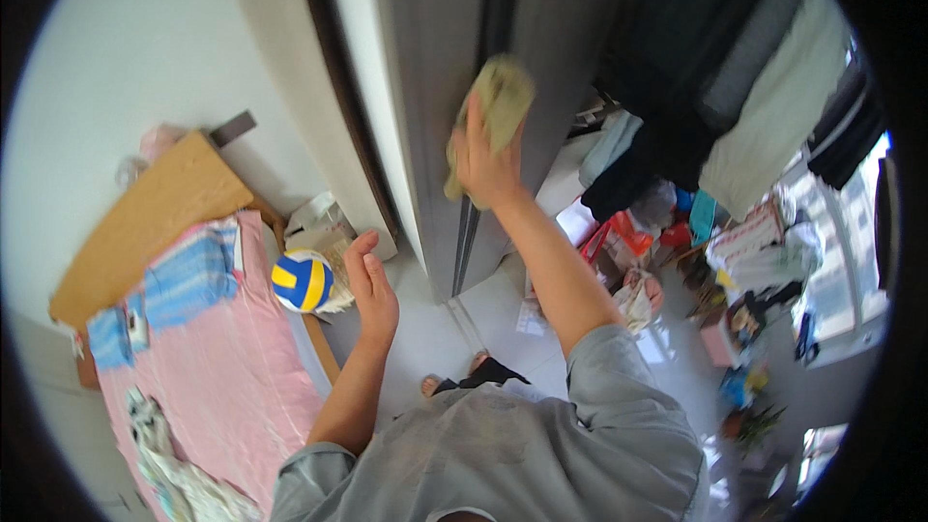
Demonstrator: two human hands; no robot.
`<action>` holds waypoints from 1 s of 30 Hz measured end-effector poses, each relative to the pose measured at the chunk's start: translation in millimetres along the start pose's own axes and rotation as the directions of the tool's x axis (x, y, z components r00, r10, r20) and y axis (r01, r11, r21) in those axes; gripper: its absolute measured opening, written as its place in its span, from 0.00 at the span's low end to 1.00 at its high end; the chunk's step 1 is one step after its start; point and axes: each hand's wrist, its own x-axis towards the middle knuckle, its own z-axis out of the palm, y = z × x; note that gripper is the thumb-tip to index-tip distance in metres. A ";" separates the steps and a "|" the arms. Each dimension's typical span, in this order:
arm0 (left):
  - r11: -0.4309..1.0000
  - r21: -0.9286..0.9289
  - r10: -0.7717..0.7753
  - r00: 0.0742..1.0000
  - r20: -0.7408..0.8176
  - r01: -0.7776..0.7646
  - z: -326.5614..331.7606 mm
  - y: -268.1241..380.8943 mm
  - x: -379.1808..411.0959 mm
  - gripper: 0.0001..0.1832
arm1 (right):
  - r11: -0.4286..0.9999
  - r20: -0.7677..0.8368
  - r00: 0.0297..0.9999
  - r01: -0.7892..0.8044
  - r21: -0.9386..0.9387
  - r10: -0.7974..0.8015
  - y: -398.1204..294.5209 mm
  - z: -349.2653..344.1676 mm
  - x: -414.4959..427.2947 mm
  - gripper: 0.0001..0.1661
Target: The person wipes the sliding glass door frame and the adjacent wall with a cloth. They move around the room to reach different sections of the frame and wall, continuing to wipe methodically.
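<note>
My right hand [487,163] presses a yellowish-green cloth [509,90] against the edge of a grey sliding door panel [428,87]. The fingers lie spread over the cloth, which looks slightly blurred. A dark groove [500,0] runs along the panel above the cloth. Lower and to the left, my left hand [372,286] is raised in the air with nothing in it, its fingers partly curled and the thumb apart. Behind that hand, a blue, yellow and white volleyball [302,280] sits beside the bed.
A bed with a pink sheet [217,370] and wooden headboard [156,225] stands at left. Dark clothes [674,80] and a pale garment [768,101] hang at upper right. Below them, bags [629,232] and household items crowd the floor. A potted plant [757,420] stands far right.
</note>
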 end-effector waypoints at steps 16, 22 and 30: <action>0.854 0.230 0.496 0.864 -0.091 -0.466 107.4 39.8 125.1 0.31 | 0.614 0.120 0.674 -0.721 0.321 0.729 32.1 53.7 -129.8 0.41; 0.898 0.245 0.413 0.893 -0.181 -0.365 107.3 18.9 122.3 0.32 | 0.759 -0.091 0.862 -0.383 0.526 0.498 68.2 -12.9 26.6 0.36; 0.849 0.189 0.516 0.852 -0.095 -0.493 102.0 21.0 123.7 0.31 | 0.710 -0.274 0.660 -0.598 0.372 0.699 113.3 45.9 -67.7 0.36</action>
